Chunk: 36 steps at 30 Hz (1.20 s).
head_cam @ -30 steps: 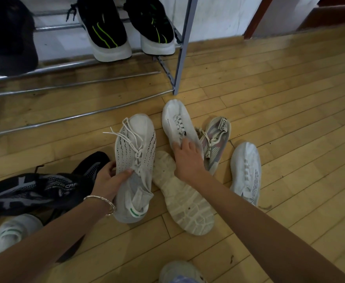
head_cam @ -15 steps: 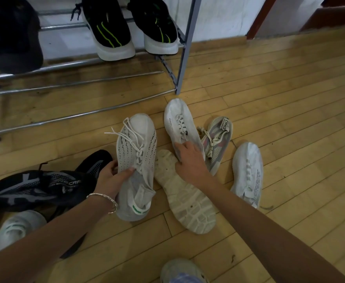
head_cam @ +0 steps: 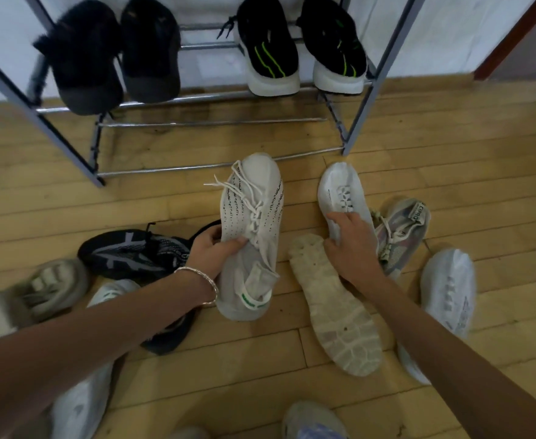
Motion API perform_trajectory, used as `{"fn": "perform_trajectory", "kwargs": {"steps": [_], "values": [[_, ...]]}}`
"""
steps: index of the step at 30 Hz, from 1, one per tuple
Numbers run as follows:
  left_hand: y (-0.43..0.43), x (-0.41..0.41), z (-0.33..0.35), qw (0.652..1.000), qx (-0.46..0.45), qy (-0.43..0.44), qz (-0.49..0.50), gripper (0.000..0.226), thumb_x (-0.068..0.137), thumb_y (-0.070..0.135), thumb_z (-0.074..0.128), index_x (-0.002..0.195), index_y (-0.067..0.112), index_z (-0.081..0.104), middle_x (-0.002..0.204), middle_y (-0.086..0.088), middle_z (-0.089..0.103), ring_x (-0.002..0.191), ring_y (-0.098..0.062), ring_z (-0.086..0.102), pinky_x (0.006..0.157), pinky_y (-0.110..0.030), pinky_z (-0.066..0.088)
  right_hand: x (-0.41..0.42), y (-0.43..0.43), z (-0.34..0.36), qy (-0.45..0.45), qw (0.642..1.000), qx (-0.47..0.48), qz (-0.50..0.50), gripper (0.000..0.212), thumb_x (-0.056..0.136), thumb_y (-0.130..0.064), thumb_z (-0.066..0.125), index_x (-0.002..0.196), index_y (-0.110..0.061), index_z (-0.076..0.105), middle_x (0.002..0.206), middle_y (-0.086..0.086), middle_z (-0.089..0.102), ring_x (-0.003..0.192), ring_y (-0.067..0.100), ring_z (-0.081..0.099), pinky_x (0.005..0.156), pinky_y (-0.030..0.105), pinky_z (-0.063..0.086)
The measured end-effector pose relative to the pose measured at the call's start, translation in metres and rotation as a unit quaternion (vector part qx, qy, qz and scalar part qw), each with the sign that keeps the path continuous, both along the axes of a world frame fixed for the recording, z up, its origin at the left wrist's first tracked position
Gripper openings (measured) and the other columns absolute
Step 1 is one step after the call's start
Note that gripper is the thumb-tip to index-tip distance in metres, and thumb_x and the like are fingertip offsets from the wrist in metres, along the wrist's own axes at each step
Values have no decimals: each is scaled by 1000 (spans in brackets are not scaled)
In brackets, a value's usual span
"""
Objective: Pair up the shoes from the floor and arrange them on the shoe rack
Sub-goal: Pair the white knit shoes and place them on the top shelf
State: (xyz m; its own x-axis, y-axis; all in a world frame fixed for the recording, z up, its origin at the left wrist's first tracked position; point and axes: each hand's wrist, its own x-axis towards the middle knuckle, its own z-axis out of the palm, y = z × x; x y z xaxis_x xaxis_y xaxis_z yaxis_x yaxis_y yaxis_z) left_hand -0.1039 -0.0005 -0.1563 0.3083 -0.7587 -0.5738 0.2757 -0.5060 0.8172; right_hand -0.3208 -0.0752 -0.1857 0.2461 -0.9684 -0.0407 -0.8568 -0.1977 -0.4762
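My left hand [head_cam: 211, 250] grips a white knit sneaker with loose laces [head_cam: 252, 217] by its side, toe toward the shoe rack [head_cam: 216, 123]. My right hand [head_cam: 350, 248] lies on the heel end of a plain white sneaker [head_cam: 339, 191], fingers curled over it. Just left of that hand an overturned white shoe [head_cam: 336, 307] shows its worn sole. A grey sneaker with a tongue label [head_cam: 401, 231] is pressed against the right side of the plain white one. Another white sneaker [head_cam: 447, 299] lies farther right.
The rack's upper bar holds a dark pair [head_cam: 114, 55] and a black pair with green stripes [head_cam: 301, 49]; its lower bars are bare. Black sneakers [head_cam: 133, 251], a beige shoe [head_cam: 43, 288] and white shoes [head_cam: 79, 403] lie at left. A pale shoe [head_cam: 312, 421] sits at the bottom edge.
The view has tilted up and left, showing more of the rack. My left hand has carried the knit sneaker away from the overturned shoe. My right hand stays on the plain white sneaker.
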Motion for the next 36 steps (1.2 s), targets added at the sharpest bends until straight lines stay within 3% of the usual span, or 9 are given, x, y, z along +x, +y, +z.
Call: {"fn": "perform_trajectory", "kwargs": {"steps": [3, 10, 16, 20, 22, 27, 30, 34, 36], "values": [[14, 15, 12, 999, 7, 10, 30, 34, 79, 4, 67, 112, 5, 60, 95, -8, 68, 83, -24, 65, 69, -32, 53, 7, 2, 4, -32, 999, 17, 6, 47, 80, -5, 59, 126, -4, 52, 120, 18, 51, 110, 34, 46, 84, 28, 30], [63, 59, 35, 993, 21, 8, 120, 37, 80, 3, 67, 116, 3, 59, 108, -17, 66, 95, -33, 64, 85, -43, 52, 48, 16, 16, -58, 993, 77, 75, 48, 86, -6, 56, 133, -8, 47, 130, 17, 46, 116, 32, 46, 94, 40, 38], [114, 100, 60, 986, 12, -5, 168, 32, 79, 1, 66, 111, 0, 61, 99, -19, 68, 87, -33, 65, 83, -44, 53, 104, 35, 49, -57, 971, 129, 191, 44, 89, -8, 55, 132, -18, 48, 129, 5, 48, 116, 21, 48, 92, 28, 38], [141, 135, 74, 978, -16, -29, 204, 30, 78, 1, 66, 107, 0, 63, 85, -12, 72, 71, -27, 68, 64, -33, 57, 124, 47, 88, -32, 932, 167, 321, 36, 90, -11, 55, 122, -28, 50, 109, -9, 46, 84, -6, 45, 68, 1, 35], [150, 150, 78, 974, -23, -23, 225, 29, 78, 2, 66, 107, 2, 62, 83, -10, 72, 67, -24, 69, 56, -30, 55, 130, 50, 109, -3, 909, 175, 378, 36, 89, -13, 55, 116, -36, 47, 111, -13, 48, 88, -4, 47, 71, 6, 39], [157, 173, 70, 960, -29, -34, 277, 36, 78, 2, 67, 113, 3, 59, 94, -12, 68, 76, -26, 65, 61, -31, 53, 170, 57, 136, 51, 861, 201, 464, 39, 88, -16, 54, 113, -45, 44, 110, -19, 44, 91, 1, 48, 75, 17, 43], [160, 178, 57, 957, -32, -17, 287, 36, 78, 0, 66, 113, 3, 59, 95, -14, 68, 77, -28, 65, 62, -32, 52, 212, 66, 123, 119, 825, 97, 544, 43, 90, -23, 51, 130, -32, 41, 120, -11, 42, 101, 4, 42, 82, 19, 38], [167, 182, 41, 954, -28, 7, 298, 33, 77, -1, 66, 109, 3, 60, 95, -16, 69, 77, -30, 66, 63, -33, 55, 257, 90, 71, 223, 712, -59, 663, 69, 81, -21, 59, 142, -16, 29, 139, 6, 36, 124, 24, 34, 96, 33, 30], [170, 186, 36, 952, -29, 12, 304, 31, 77, -1, 66, 108, 2, 61, 95, -17, 69, 77, -30, 66, 64, -34, 55, 271, 101, 46, 247, 709, -56, 658, 78, 82, -25, 61, 146, -13, 19, 151, 9, 23, 137, 26, 21, 110, 37, 20]]}}
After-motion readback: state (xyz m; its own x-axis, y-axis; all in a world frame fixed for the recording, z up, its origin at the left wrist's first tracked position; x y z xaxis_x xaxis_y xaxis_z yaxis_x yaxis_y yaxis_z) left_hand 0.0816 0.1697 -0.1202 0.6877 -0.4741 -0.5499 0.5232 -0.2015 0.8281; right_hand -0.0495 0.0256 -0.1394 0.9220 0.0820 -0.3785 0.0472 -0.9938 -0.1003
